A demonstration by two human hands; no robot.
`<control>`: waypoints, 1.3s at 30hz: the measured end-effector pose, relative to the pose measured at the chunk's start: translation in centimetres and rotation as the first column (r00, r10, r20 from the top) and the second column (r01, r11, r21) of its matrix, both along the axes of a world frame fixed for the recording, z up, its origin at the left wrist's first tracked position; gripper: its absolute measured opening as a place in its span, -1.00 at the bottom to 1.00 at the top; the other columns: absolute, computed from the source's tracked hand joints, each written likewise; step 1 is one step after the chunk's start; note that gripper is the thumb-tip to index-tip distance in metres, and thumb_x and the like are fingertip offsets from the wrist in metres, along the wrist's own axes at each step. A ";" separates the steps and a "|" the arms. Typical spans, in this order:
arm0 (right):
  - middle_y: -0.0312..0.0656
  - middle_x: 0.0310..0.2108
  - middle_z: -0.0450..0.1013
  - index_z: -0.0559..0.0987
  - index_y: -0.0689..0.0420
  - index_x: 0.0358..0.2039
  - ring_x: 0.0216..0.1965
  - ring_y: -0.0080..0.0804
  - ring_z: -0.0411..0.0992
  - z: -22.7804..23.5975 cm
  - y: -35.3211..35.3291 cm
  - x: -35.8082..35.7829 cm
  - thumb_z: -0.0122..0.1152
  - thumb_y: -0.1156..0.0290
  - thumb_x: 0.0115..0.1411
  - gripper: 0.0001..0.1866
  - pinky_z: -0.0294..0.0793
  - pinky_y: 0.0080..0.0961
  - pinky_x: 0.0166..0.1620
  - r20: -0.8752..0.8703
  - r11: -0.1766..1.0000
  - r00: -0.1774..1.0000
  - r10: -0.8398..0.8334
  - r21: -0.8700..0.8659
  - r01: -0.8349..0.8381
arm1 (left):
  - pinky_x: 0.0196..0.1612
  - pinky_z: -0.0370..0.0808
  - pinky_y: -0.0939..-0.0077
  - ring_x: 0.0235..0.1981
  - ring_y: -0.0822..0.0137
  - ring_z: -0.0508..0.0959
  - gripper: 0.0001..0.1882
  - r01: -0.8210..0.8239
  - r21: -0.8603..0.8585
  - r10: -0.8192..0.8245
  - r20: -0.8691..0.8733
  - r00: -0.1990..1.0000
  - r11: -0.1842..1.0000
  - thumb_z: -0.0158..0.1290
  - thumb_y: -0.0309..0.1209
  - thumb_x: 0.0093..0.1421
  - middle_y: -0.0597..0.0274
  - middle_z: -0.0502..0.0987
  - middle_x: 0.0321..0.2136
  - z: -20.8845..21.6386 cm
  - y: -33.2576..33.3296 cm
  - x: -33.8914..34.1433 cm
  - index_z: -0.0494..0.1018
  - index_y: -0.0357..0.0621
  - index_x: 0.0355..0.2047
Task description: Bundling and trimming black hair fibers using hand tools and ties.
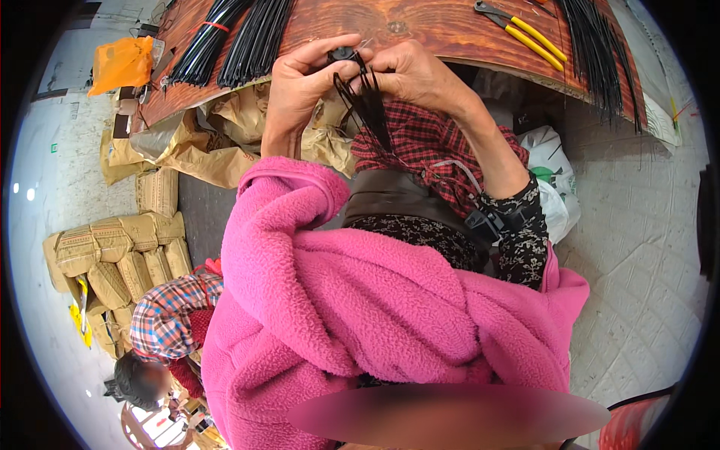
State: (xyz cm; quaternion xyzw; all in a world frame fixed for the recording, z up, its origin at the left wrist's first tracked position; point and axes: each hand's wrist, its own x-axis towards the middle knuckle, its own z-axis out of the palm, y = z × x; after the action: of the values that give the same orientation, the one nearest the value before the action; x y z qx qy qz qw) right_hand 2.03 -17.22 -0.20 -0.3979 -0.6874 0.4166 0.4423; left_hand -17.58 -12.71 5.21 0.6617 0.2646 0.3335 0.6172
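Strands [373,112], black, thin and looped, held up just off the near edge of the wooden table [337,21], with the lower part hanging down in front of a red checked cloth [431,142]. Left hand [298,79] closed in a pinch, thumb and fingers about a small dark round piece [343,53] at the top of the strands; nature of that piece not clear at this size. Right hand [411,69] also closed, thumb and curled fingers gripping the strands just beside the left; exact contact partly hidden by the knuckles. Judged very light, with little pull on either wrist. Probably springy rather than limp, going by the open curve of the loops, and likely smooth enough to slide strand over strand under a loose pinch. Breakage under finger pressure judged unlikely; kinking at a sharp bend or tangling of loops judged the greater fault. Best held at the gathered top, close to the dark piece, between thumb and fingertip; poor hold expected lower down, where spread out. Noted on the table: straight black bundles to the left [255,41] and right [594,56], plus yellow-handled pliers [534,46], well apart from both hands.
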 end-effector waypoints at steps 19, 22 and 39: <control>-0.16 -0.31 0.52 0.53 0.23 -0.07 -0.33 -0.40 0.52 0.6 -4.2 -4.8 0.32 0.34 0.16 -0.64 0.51 -0.47 -0.22 -0.082 0.897 0.918 -0.388 0.197 0.396 | -0.17 0.56 0.63 -0.25 0.47 0.61 -0.65 -0.232 0.096 0.228 0.050 0.972 0.968 0.12 -0.57 0.21 0.03 0.63 -0.22 -0.6 0.2 -0.2 0.47 -0.30 0.02; -0.08 -0.26 0.50 0.52 0.25 -0.04 -0.28 -0.30 0.51 0.1 -4.6 -5.8 0.28 0.42 0.16 -0.65 0.49 -0.46 -0.17 -0.102 0.819 0.845 -0.525 0.210 0.534 | -0.15 0.56 0.60 -0.23 0.44 0.61 -0.64 -0.183 0.047 0.177 0.109 0.978 0.982 0.13 -0.56 0.21 -0.04 0.62 -0.19 -0.5 0.0 -0.3 0.42 -0.31 0.03; -0.07 -0.22 0.48 0.56 0.29 -0.10 -0.20 -0.23 0.49 -0.8 -4.0 -5.8 0.17 0.44 0.25 -0.74 0.44 -0.44 -0.12 -0.203 0.877 0.884 -0.422 0.158 0.455 | -0.07 0.57 0.47 -0.19 0.30 0.64 -0.67 0.091 0.086 -0.103 0.143 0.984 0.992 0.22 -0.48 0.16 -0.18 0.60 -0.16 -1.8 2.9 -2.3 0.40 -0.28 -0.11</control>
State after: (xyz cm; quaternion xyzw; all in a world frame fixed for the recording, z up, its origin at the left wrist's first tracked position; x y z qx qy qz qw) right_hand -3.75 -21.21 -1.04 -0.4617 -0.5792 0.2648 0.6174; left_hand -19.90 -9.84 3.39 0.6713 0.1722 0.3614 0.6238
